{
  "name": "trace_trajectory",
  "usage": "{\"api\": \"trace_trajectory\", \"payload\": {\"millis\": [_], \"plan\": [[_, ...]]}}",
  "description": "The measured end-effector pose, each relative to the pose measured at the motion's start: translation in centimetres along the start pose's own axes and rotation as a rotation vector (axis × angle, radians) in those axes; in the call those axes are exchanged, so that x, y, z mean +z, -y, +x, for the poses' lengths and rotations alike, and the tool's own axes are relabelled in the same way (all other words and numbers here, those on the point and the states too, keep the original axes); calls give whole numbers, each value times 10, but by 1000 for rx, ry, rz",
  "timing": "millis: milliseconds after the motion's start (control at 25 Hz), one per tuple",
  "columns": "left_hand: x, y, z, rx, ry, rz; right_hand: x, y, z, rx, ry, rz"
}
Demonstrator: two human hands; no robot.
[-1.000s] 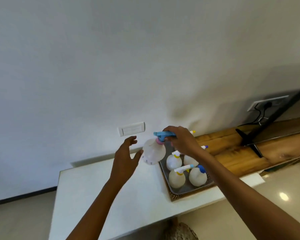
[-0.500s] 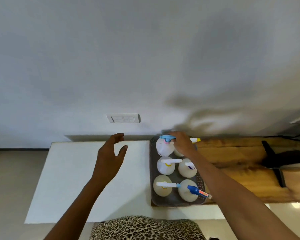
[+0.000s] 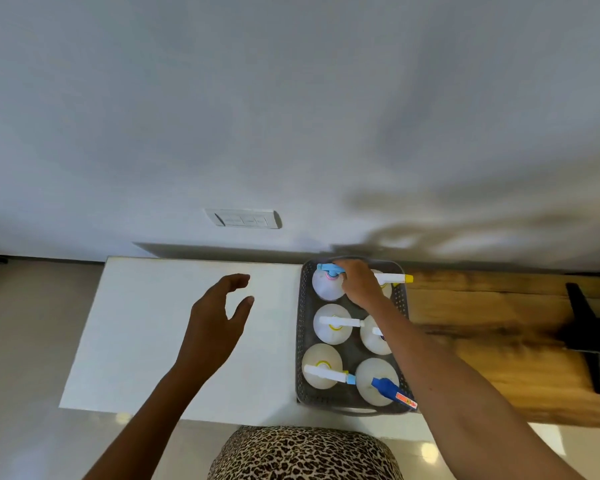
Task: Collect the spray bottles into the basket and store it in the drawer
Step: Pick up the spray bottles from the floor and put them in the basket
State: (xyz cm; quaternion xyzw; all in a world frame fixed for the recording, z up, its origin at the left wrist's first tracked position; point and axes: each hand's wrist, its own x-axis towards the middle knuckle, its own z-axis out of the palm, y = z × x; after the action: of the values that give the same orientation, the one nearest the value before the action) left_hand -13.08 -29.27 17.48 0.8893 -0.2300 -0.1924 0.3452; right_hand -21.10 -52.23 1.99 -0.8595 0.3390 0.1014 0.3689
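Note:
A grey perforated basket (image 3: 301, 327) stands on the right end of the white table (image 3: 146, 334) and holds several round white spray bottles. My right hand (image 3: 359, 284) grips the light-blue head of a white spray bottle (image 3: 324, 287) that stands in the basket's far-left corner. Beside it, a bottle with a yellow-tipped nozzle (image 3: 397, 278) pokes out from under my hand. Nearer me stand a bottle with a white head (image 3: 331, 323), one with a blue-tipped head (image 3: 321, 370) and one with a dark blue head (image 3: 378, 381). My left hand (image 3: 215, 323) hovers open over the table, left of the basket.
A wooden counter (image 3: 499, 341) adjoins the table on the right, with a black stand (image 3: 589, 337) on it. A white wall switch plate (image 3: 245, 219) sits above the table's far edge. My leopard-print clothing (image 3: 302, 452) shows at the near edge.
My right hand has carried the blue-headed bottle from above the table down into the basket's far-left corner. My left hand has let go of it and drawn back to the left.

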Motion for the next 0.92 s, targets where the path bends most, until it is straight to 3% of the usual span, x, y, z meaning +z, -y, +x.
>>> {"api": "trace_trajectory", "payload": {"millis": [280,480,640,800,920], "plan": [[19,-11,5,17,70,5,-6,-2,-11,-9,13,-17],[34,-20,18,78,129,8,-23,12,-59,-16,-266,238],[51,-27,33,170,210,37,-24,7,-120,177,-524,525],[79,-46,63,212,329,49,-15,-20,-173,405,-685,646],[105,-57,89,233,415,89,-1,-37,-206,650,-793,895]]}}
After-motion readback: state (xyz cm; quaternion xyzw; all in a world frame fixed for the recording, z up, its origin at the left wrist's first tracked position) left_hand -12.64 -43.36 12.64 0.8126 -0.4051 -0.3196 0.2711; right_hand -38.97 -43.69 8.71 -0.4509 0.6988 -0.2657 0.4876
